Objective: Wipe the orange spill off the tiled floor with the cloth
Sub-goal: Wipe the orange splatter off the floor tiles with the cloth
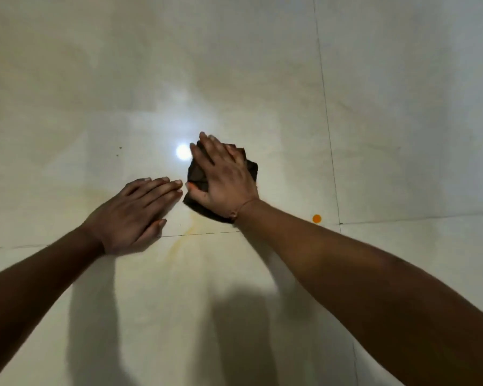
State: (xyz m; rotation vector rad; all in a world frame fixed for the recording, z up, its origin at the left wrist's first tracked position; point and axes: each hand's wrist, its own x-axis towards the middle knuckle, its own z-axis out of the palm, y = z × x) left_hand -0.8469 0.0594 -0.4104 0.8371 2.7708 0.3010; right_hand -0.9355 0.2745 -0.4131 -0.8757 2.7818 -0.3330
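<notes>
Dark brown cloth (pixel 197 174) on pale tiled floor (pixel 262 79), R hand (pixel 223 176) pressing it, fingers (pixel 204 146) spread flat. L hand (pixel 134 210) flat beside cloth, holding nothing. Seemingly faint orange smear (pixel 179 243) just below cloth, drop (pixel 316 218) to its right; best: firm overlapping strokes.

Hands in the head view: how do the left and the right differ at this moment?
The left hand lies flat on the bare tiled floor with straight fingers, holding nothing; the right hand presses down on the dark cloth. The left hand sits nearer the camera, the right hand farther out, beside the light's glare. Both are palm-down and close together.
</notes>
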